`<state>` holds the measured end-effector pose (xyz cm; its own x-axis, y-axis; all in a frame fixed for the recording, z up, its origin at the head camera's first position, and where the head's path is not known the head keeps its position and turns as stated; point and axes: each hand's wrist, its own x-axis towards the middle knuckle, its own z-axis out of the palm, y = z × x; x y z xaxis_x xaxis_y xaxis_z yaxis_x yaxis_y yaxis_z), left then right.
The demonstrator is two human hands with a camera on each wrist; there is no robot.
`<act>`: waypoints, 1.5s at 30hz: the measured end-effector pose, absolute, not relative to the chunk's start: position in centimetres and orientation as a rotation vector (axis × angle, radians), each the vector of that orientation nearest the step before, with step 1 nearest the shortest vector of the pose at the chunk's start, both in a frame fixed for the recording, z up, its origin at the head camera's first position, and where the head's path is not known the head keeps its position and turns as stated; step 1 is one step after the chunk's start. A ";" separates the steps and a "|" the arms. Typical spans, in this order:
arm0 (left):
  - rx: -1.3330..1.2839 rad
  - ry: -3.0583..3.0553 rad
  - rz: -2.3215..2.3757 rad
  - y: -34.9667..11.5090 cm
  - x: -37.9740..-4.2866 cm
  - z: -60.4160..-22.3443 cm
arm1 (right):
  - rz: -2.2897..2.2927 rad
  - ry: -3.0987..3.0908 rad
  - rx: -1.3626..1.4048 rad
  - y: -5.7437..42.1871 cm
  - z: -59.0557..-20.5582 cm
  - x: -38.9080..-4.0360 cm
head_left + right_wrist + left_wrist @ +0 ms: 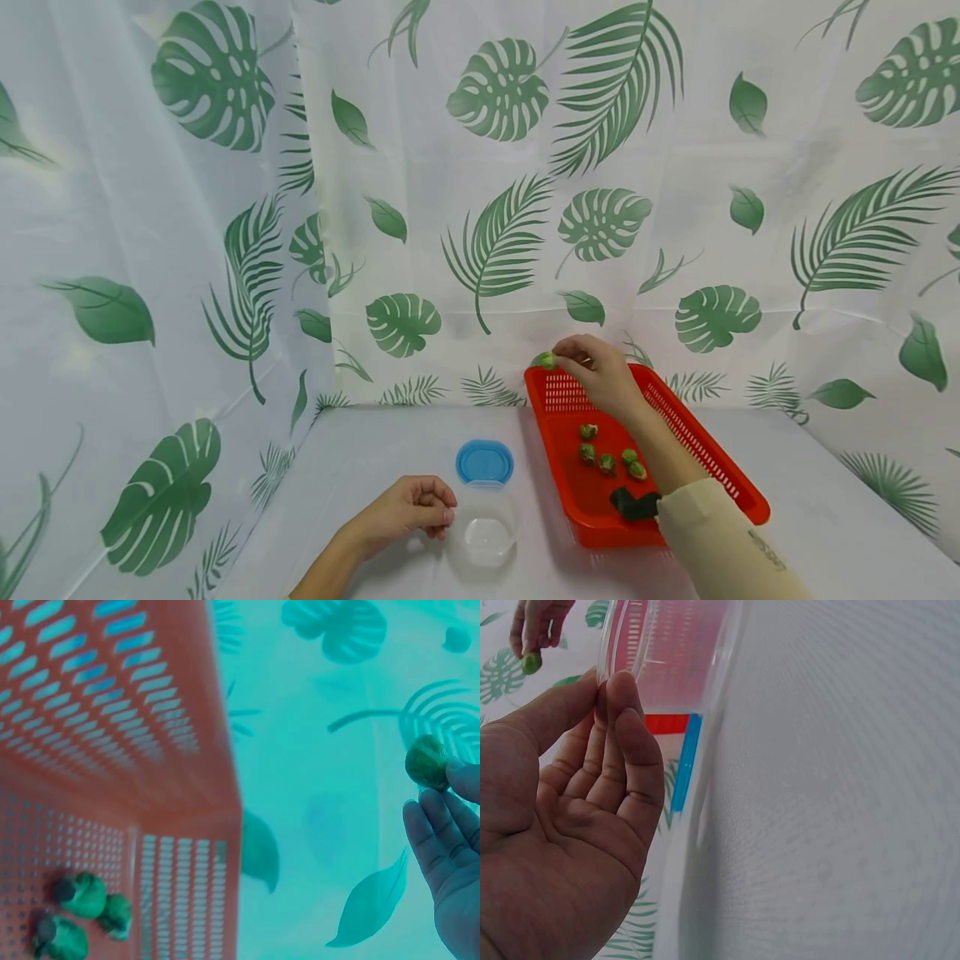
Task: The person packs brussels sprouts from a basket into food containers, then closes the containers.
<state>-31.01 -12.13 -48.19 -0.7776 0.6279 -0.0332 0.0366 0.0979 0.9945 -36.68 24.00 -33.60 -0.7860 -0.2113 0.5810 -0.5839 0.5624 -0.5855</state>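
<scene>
Entry: lettering on the sleeve, a pinch at each hand

Nearest me in the head view is the cream sleeve (723, 533) of the right arm. Its dark lettering (767, 550) runs at a slant; I cannot read it with certainty, and neither wrist camera shows it.

Next, the left hand (411, 510), fingers curled. My left wrist view settles the contact: thumb and fingertips pinch the rim of the clear container (486, 533), and the red basket (558, 492) shows through its wall. Just beyond the container lies the blue lid (484, 462); the left wrist gives me only a strip of it.

In the basket I count five loose sprouts (607, 464) from the head; the right wrist shows three, plus the slotted walls up close.

Farther off, the right hand (600, 377) pinches one green sprout (547, 360) between thumb and fingers at the basket's far left corner. Right wrist: this sprout appears outside the rim, against the leaf-printed curtain (420, 158), tinted cyan there.
</scene>
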 end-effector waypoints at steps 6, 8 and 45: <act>0.640 1.932 1.721 -12.1 -31.0 -48.1 | 1.167 -2.294 0.663 22.9 -33.3 -35.5; 0.640 1.934 1.721 -12.1 -31.0 -48.1 | 1.193 -2.288 0.663 22.7 -33.3 -35.1; 0.628 1.933 1.734 -12.0 -31.1 -48.2 | 1.425 -2.092 0.794 19.6 -36.4 -31.0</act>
